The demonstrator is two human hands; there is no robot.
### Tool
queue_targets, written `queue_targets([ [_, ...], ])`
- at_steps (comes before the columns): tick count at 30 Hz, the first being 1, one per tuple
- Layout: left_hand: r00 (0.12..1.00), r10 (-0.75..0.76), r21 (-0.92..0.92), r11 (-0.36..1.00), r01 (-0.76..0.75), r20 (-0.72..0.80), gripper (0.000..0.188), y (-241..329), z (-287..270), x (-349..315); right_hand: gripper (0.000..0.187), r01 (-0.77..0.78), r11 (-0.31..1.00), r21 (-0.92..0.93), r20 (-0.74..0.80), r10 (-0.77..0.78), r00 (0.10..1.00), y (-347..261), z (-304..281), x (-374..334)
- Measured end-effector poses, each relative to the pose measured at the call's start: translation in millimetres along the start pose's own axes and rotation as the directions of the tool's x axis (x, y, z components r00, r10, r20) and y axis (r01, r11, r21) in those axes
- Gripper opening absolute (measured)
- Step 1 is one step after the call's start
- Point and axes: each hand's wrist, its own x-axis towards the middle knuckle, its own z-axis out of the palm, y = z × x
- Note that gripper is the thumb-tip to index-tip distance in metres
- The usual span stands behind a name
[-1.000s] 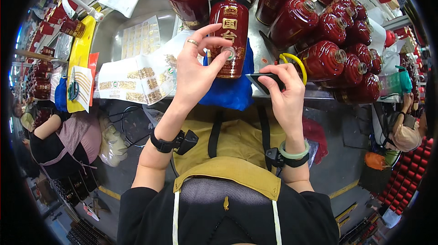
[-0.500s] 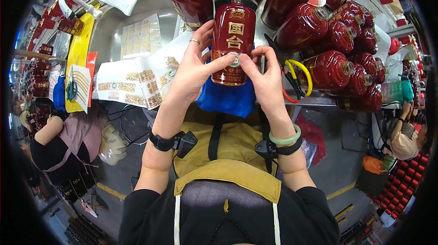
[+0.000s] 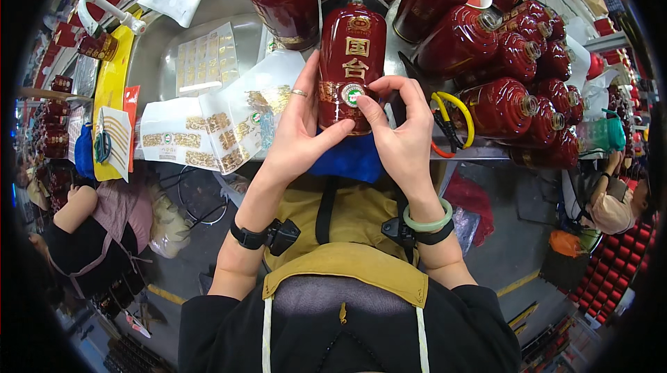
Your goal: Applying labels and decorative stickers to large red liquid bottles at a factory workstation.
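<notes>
A dark red glass bottle [image 3: 336,46] with gold lettering lies in front of me, its neck pointing away, its near end over a blue cloth pad [image 3: 347,163]. My left hand [image 3: 297,130] holds its left side, fingers along the glass and thumb across the lower front. On the right, my right hand [image 3: 404,130] grips the bottle's lower part, index finger and thumb at the edge of a round white-and-green sticker [image 3: 352,95]. That sticker lies over a gold patterned band. Sheets of gold stickers [image 3: 208,133] spread left of my left hand.
Several more red bottles [image 3: 455,43] crowd the right side; another bottle [image 3: 285,4] stands at the back left. Pliers with yellow and red handles [image 3: 464,119] lie right of my hand. Scissors [image 3: 103,145] rest on a sheet at far left. Co-workers sit at both sides.
My left thumb has moved down off the round sticker to the bottle's lower edge. The right thumb has shifted off the sticker's face, and the right index finger now reaches its upper edge.
</notes>
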Motion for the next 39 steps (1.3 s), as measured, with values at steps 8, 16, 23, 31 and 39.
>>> queue_targets([
  [8,0.997,0.076,0.090,0.993,-0.077,0.017,0.097,-9,4,-5,0.014,0.128,0.970,-0.206,-0.114,-0.154,0.982,-6,-1,-4],
  [16,1.000,0.003,0.064,0.998,-0.002,-0.025,0.072,-15,-10,-3,0.019,-0.108,0.965,-0.240,-0.058,0.097,0.994,-10,10,-1],
  [23,0.999,-0.030,0.054,0.998,0.030,-0.011,0.069,-8,-6,0,0.015,0.003,0.994,-0.110,-0.095,-0.014,0.995,-9,8,-4],
  [31,0.995,-0.032,-0.062,0.998,0.026,-0.096,0.078,-7,2,6,0.015,-0.061,0.998,-0.023,-0.054,0.059,0.997,9,-9,2],
  [39,0.987,-0.128,-0.122,0.986,0.116,-0.094,0.085,14,9,8,0.015,-0.179,0.968,0.173,0.036,0.175,0.984,16,-10,0],
])
